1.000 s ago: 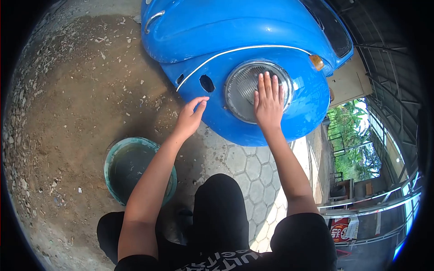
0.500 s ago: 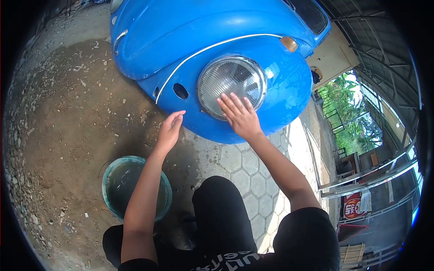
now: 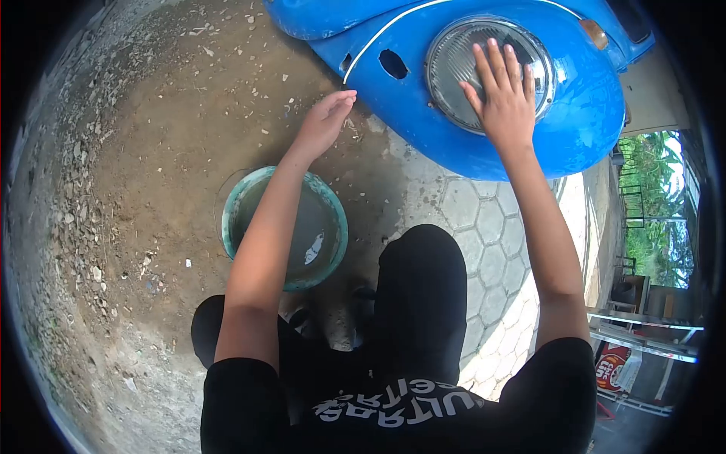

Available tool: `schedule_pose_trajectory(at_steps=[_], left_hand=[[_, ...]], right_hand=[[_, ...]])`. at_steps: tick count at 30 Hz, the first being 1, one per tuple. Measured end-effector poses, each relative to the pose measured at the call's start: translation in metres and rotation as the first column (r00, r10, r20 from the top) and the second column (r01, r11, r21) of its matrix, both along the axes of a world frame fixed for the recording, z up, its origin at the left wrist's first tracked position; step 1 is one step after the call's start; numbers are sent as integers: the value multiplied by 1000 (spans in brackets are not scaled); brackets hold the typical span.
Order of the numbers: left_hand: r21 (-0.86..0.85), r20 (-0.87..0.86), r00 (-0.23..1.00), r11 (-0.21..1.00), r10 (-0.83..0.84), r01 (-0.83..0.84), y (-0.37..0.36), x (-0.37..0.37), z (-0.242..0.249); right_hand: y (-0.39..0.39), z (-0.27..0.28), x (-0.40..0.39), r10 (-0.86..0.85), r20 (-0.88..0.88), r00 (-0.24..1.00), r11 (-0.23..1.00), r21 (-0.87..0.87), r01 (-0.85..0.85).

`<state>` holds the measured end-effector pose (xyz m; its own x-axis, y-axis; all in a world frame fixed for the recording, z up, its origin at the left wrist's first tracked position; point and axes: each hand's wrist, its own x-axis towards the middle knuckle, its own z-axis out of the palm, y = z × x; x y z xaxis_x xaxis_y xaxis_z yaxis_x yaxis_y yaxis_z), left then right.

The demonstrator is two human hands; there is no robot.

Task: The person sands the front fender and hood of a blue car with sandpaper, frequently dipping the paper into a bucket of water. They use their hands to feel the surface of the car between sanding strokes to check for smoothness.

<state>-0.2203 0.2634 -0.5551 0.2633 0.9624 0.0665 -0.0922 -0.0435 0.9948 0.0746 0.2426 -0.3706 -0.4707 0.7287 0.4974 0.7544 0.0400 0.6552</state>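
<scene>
- Head view, the only one. Right hand (image 3: 508, 112) laid over the headlamp (image 3: 457, 68), fingers straight and slightly spread, gripping nothing.
- Headlamp sits in the rounded blue fender (image 3: 582, 140), upper right of centre; ribbed lens, bright metal ring.
- Step in hand, my judgement: flat-hand contact with the lens. Pressure cannot be read.
- Left hand (image 3: 324, 121) hangs over the ground near the fender's lower front edge, apart from the headlamp. Fingers bent together, thumb alongside; cannot tell whether they close on anything.
- What a move across the lens would call for, judged: a level palm and fingers following the curve of the glass, with care at the ring.
- Fender surface: glossy, with bright reflections. Dark oval opening (image 3: 392, 64) beside the headlamp, pale trim strip (image 3: 393, 24) along the seam, amber lamp (image 3: 594, 34) above.
- Teal basin (image 3: 342, 219) on the ground partly behind the left forearm; contents look like murky liquid.
- Floor: brown dirt (image 3: 174, 189) with scattered debris on the left, hexagonal paving (image 3: 490, 219) on the right, partly sunlit.
- Room, right side: greenery (image 3: 639, 185), metal rails (image 3: 650, 340), red printed item (image 3: 611, 367); lettering too small to trust.
</scene>
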Motion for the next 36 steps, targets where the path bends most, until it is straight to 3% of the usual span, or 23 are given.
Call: schedule_pose_trajectory(at_steps=[1,4,6,7,8,9,10,12,13,14,15,16,17,19,20,22,25,28,31,34,36], left_hand=[[13,28,1000,1000,9,-9,1,-5,-2],[89,-19,1000,996,20,-18,2,-26,2],[93,-25,998,994,57,-55,-2,-41,20],[79,-42,995,993,88,-84,-9,-51,32],[65,-56,991,991,122,-118,-15,-58,43],[44,-6,985,984,174,-174,-21,-63,52],[29,-31,985,985,170,-169,-26,-69,51],[-5,-81,984,987,161,-162,-34,-85,39],[-71,-133,981,986,138,-149,-45,-90,40],[-137,-185,976,981,112,-138,-57,-96,40],[-181,-199,976,976,87,-124,-67,-101,31],[-224,-209,976,969,58,-105,-72,-103,16],[-209,-243,970,976,14,-67,-75,-106,-3],[-196,-303,951,981,-65,5,-79,-109,-37],[-174,-370,924,984,-90,26,-76,-108,-43],[-147,-506,852,987,-136,70,-76,-107,-46],[-171,-631,767,985,-120,14,-82,-104,-27],[-176,-641,752,983,-152,49,-85,-103,-36],[-225,-734,622,962,-273,157,-83,-106,-39],[-263,-738,593,947,-321,186,-85,-106,-41],[-275,-735,586,940,-342,203,-85,-106,-38]], right_hand=[[14,10,-7,-13,-57,998,997,76,18],[39,3,-43,-64,107,992,996,-50,70],[41,-50,-47,59,470,881,969,-237,62],[40,-85,-55,75,289,954,848,-522,92],[38,-112,-58,2,-72,997,688,-724,-54],[35,-128,-73,-155,-179,972,561,-825,-62],[29,-117,-103,-217,-146,965,431,-901,-39],[10,-123,-150,-205,-332,921,344,-905,-249],[0,-134,-172,-216,-426,879,217,-898,-382],[-3,-177,-191,-247,-417,875,6,-903,-429],[-18,-187,-216,-139,-313,939,-114,-937,-329],[-37,-181,-240,-258,-122,958,-317,-926,-203],[-56,-180,-251,-159,-133,978,-324,-929,-179],[-80,-305,-271,-145,-148,978,-236,-955,-179],[-91,-310,-276,-130,-140,982,-195,-967,-164],[-107,-338,-281,-336,-236,912,-40,-964,-265],[-134,-343,-277,-196,-400,895,283,-897,-339],[-142,-382,-267,-107,-454,885,109,-890,-443],[-153,-394,-271,-193,-469,862,239,-874,-423],[-150,-377,-274,-323,-224,919,-209,-931,-300],[-154,-383,-276,-342,-213,915,-179,-941,-287]])
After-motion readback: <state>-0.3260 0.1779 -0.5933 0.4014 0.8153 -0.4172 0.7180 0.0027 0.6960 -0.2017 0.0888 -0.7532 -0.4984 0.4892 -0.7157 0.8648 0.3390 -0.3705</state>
